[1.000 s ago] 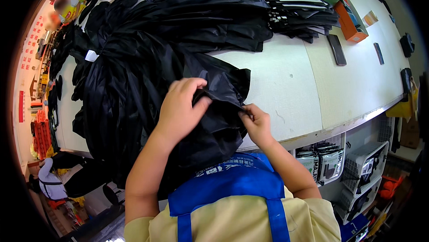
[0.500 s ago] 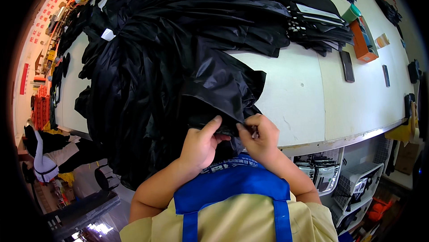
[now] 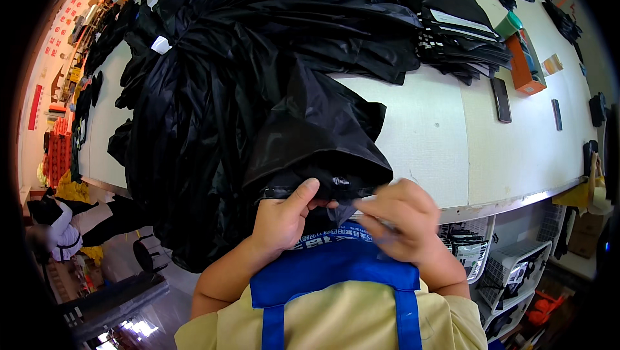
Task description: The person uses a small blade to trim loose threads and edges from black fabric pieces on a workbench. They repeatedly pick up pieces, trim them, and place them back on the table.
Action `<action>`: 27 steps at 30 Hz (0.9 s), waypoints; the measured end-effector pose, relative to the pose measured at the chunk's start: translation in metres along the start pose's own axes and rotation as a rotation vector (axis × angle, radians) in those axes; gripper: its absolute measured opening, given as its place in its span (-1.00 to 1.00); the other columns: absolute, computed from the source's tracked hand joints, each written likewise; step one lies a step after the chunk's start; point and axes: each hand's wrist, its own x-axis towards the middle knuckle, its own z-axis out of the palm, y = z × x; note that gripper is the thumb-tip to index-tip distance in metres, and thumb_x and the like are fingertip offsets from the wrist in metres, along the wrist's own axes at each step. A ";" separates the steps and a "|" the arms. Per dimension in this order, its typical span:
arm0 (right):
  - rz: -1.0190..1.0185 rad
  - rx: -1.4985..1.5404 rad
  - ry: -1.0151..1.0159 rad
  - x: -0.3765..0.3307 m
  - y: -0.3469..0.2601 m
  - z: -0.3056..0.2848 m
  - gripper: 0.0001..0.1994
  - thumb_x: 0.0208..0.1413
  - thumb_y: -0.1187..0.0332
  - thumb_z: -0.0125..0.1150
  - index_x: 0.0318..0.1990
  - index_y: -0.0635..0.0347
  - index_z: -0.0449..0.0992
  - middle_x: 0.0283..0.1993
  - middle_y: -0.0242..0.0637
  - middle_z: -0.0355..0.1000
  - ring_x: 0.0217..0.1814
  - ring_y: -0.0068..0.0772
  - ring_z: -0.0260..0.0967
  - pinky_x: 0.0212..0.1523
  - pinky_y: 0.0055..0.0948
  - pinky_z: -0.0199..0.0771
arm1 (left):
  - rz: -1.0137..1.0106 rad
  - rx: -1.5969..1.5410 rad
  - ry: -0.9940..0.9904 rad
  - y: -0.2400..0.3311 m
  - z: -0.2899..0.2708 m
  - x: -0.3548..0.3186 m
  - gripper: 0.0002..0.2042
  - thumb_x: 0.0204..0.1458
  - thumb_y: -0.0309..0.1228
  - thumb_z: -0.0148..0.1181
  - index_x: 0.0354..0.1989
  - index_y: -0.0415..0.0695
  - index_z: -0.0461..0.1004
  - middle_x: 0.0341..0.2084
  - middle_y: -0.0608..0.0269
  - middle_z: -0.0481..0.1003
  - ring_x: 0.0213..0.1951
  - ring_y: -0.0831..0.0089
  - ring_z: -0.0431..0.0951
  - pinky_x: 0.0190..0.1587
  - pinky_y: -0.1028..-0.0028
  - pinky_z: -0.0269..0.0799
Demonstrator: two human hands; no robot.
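Observation:
A thin black cloth garment piece (image 3: 316, 133) lies in front of me, its near opening spread wide. My left hand (image 3: 281, 217) pinches the near hem between thumb and fingers, left of the middle. Close to the right end of that hem is my right hand (image 3: 403, 221), blurred by motion, its fingers curled in. Something small and greyish seems to be inside those fingers, too smeared to name. Whether the right fingertips touch the cloth I cannot tell. The piece runs into a big heap of black garments (image 3: 194, 111) at the left.
The white table (image 3: 429, 150) shows to the right. On it are a stack of folded black pieces (image 3: 455, 24), an orange box (image 3: 526, 62), a green cup (image 3: 509, 24) and a phone (image 3: 501, 100). White wire baskets (image 3: 516, 266) stand below; another person (image 3: 64, 227) is at far left.
The cloth's near opening has spread and its right corner has swung right. My right hand has moved right and slightly down, off the hem. My left hand has shifted slightly left.

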 end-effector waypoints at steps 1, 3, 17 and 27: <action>0.030 -0.036 -0.049 0.007 0.002 0.008 -0.71 -0.27 0.58 0.33 -0.26 0.21 0.56 -0.34 -0.28 0.41 -0.40 -0.30 0.39 -0.45 -0.46 0.40 | -0.011 0.020 0.011 0.001 0.002 -0.001 -0.75 0.15 -0.47 0.03 -0.02 -0.27 0.35 -0.13 0.13 0.46 -0.15 0.36 0.51 -0.11 0.34 0.48; 0.078 -0.030 -0.097 0.008 0.010 0.016 -0.72 -0.24 0.58 0.31 -0.25 0.21 0.55 -0.35 -0.28 0.41 -0.41 -0.30 0.39 -0.44 -0.45 0.43 | 0.001 0.108 0.014 0.002 0.004 -0.003 -0.77 0.12 -0.48 0.08 -0.07 -0.28 0.38 -0.18 0.15 0.48 -0.19 0.41 0.51 -0.14 0.40 0.47; 0.558 0.859 -0.041 -0.010 0.036 0.015 -0.71 0.10 0.38 -0.06 -0.05 0.33 0.21 -0.27 -0.24 0.31 -0.33 -0.56 0.20 -0.27 -0.55 0.26 | 0.088 0.066 -0.010 0.006 0.000 -0.002 -0.86 0.08 -0.51 0.13 -0.20 -0.28 0.42 -0.32 0.21 0.49 -0.32 0.46 0.47 -0.20 0.47 0.41; 0.523 0.274 -0.325 0.009 0.027 -0.007 -0.69 -0.17 0.46 0.38 -0.19 0.27 0.51 -0.33 -0.22 0.47 -0.35 -0.38 0.44 -0.35 -0.50 0.45 | 0.111 0.146 -0.028 0.003 -0.002 0.000 -0.88 0.06 -0.55 0.14 -0.24 -0.27 0.40 -0.37 0.22 0.46 -0.36 0.48 0.45 -0.25 0.48 0.41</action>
